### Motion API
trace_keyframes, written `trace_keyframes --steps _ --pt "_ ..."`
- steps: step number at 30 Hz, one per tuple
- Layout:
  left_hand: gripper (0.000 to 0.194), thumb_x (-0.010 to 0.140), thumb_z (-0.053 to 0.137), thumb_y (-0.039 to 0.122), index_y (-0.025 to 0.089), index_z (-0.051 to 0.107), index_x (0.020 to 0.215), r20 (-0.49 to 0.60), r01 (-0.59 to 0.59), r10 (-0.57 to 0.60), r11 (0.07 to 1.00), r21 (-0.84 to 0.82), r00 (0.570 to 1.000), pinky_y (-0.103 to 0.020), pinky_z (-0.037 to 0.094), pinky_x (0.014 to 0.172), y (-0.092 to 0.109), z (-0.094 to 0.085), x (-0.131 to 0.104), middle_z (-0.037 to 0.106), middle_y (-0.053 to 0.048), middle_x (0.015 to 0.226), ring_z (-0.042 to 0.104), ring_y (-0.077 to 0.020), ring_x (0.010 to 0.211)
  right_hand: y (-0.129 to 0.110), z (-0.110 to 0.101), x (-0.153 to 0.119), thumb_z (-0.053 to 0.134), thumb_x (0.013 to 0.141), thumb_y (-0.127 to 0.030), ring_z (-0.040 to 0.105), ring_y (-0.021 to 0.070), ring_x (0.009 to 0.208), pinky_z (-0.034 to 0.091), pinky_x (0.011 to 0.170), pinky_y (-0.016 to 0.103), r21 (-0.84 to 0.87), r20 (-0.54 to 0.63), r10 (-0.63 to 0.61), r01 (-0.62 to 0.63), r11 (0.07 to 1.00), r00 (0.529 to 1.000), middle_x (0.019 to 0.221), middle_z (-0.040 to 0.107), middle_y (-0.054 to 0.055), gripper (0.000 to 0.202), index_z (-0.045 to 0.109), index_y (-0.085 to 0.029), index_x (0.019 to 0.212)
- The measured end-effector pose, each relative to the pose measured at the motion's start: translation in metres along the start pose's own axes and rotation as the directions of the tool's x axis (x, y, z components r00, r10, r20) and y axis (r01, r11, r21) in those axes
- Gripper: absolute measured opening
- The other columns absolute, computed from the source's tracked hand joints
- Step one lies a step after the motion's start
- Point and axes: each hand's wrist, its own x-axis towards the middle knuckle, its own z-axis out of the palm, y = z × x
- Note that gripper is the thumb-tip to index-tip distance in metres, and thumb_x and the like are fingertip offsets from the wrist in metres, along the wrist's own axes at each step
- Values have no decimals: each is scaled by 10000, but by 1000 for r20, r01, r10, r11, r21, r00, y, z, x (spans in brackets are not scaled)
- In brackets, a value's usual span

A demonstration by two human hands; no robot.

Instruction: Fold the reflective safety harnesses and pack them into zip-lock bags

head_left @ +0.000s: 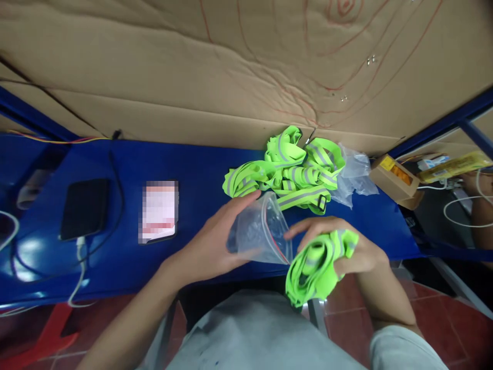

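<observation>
My left hand [223, 236] is closed around a clear zip-lock bag [256, 226], whose mouth with a red strip gapes toward the right. In my right hand [358, 252] is a rolled-up neon green reflective strap [318, 267] with grey stripes. The fingertips of that hand are close to the bag's opening; whether they touch it I cannot tell. Behind both hands a heap of similar green reflective straps [304, 169] lies on the table, with a black buckle [322, 203] at its near side. Several empty clear bags [354, 177] lie to the right of the heap.
On the blue table [200, 169] to the left lie a lit phone [159, 210] and a black device [85, 208] with a white cable plugged in. A cardboard box [395, 180] stands at the right end. Cardboard sheeting [173, 77] rises behind. Another person's arm [481, 221] shows far right.
</observation>
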Motion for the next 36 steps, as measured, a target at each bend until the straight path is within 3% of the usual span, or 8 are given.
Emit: trace_keyframes --steps 2,6,14,18,21,29,32,36 --pt "937 890 785 396 411 221 1638 27 -3 -2 985 170 1000 -565 438 1181 0 -8 -2 508 -112 1567 552 -372 1391 11 2 -8 909 687 -491 791 294 879 661 774 388 191 -244 133 -87 978 961 1062 807 114 514 812 -202 1101" --pt "989 918 750 373 374 110 1672 94 -91 59 918 387 994 -560 446 1130 3 -5 1 531 -142 1518 552 -380 1357 28 8 -4 934 651 -445 787 322 895 656 831 442 213 -634 176 -49 976 753 983 815 72 458 803 -219 1027" --pt "1330 721 769 793 267 2 1672 125 -32 -32 876 481 992 -597 412 1111 1 35 3 497 -217 1518 516 -433 1360 35 17 23 830 813 -410 743 262 1005 577 926 381 -149 -514 95 -197 969 853 1069 786 48 322 751 -183 1028" --pt "1047 862 748 628 222 167 1633 93 -37 -15 848 529 996 -585 385 1124 -1 38 1 558 -204 1459 570 -389 1302 38 20 21 818 826 -506 736 253 1009 575 891 366 -276 -426 98 -233 933 899 1131 772 61 496 695 -194 1191" --pt "993 863 797 459 227 195 1618 137 -60 -13 856 513 990 -571 389 1129 0 34 1 563 -191 1460 583 -371 1289 38 23 21 787 842 -576 736 243 949 580 843 358 -311 -452 120 -282 908 884 1087 781 51 501 696 -207 1168" --pt "1271 646 877 718 241 201 1610 171 139 -207 930 339 963 -603 433 1100 7 45 4 528 -209 1505 543 -441 1341 46 34 30 777 861 -511 716 240 917 550 828 354 -336 -579 27 -269 902 815 991 766 53 354 705 -203 1022" --pt "1117 710 891 621 230 280 1559 144 128 -194 919 373 970 -586 431 1100 4 48 3 568 -186 1455 572 -408 1309 46 32 29 760 883 -474 697 229 923 521 829 345 -377 -540 25 -268 887 841 1001 748 47 303 687 -205 1001" --pt "1074 721 910 559 229 303 1543 167 52 -129 916 399 977 -537 467 1071 -2 45 0 577 -160 1393 589 -376 1268 40 25 29 736 891 -501 620 169 725 450 664 298 -338 -410 179 -331 881 894 820 678 0 309 651 -204 872"
